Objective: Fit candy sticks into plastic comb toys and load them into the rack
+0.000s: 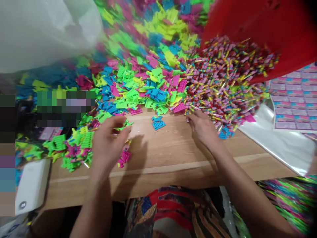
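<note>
My left hand [110,140] is slightly blurred over the left of the table, its fingers curled around a bright green plastic piece [127,124]. Beneath it lie a pink plastic piece [124,158] and a heap of mixed plastic pieces [80,143]. My right hand [201,127] has its fingers pinched together at the near edge of a pile of small, colourful wrapped sticks [218,84]; what the fingertips hold is hidden. Between both hands, a blue plastic piece [158,123] rests on the wood. Another blue piece [225,132] lies right of my right hand.
A large pile of green, pink, blue and yellow plastic pieces [148,82] covers the far side of the wooden table [170,148]. A red container [247,23] tips over the sticks. Printed label sheets [294,99] lie right; a white device [33,185] sits front left.
</note>
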Demonstrator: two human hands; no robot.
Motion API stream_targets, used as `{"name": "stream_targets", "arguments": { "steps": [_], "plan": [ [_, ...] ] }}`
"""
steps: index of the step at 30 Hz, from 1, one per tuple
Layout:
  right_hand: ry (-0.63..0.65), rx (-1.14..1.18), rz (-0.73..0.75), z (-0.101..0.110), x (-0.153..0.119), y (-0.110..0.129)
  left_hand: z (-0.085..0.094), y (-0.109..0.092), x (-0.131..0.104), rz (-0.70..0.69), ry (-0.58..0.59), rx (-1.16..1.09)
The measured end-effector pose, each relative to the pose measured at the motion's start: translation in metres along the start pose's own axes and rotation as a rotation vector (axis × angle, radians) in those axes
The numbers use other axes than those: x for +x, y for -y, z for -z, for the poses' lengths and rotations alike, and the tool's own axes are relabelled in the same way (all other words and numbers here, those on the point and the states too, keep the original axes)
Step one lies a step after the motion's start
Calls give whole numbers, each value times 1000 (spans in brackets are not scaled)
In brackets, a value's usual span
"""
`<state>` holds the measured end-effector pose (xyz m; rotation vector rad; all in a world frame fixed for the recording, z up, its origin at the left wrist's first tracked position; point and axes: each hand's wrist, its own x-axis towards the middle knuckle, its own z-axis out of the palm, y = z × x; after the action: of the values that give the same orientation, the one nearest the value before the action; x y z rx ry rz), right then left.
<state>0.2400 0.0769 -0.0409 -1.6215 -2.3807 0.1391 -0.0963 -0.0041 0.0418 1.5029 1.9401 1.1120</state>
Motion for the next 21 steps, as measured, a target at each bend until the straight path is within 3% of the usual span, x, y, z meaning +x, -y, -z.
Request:
{"name": "stream_targets", "arguments": {
  "steps": [4, 8, 13, 21],
  "plan": [
    [24, 7, -24, -4, -10, 12, -73, 2, 8, -138, 261, 61],
    [61, 82, -22, 2, -13, 14, -108, 10, 25, -234, 318, 279],
    [15, 81, 34, -1, -9, 16, -114, 14, 37, -192, 380, 350],
    [1, 102, 102, -14, 12, 21, -108, 22, 14, 201, 348, -429]
  ]
}}
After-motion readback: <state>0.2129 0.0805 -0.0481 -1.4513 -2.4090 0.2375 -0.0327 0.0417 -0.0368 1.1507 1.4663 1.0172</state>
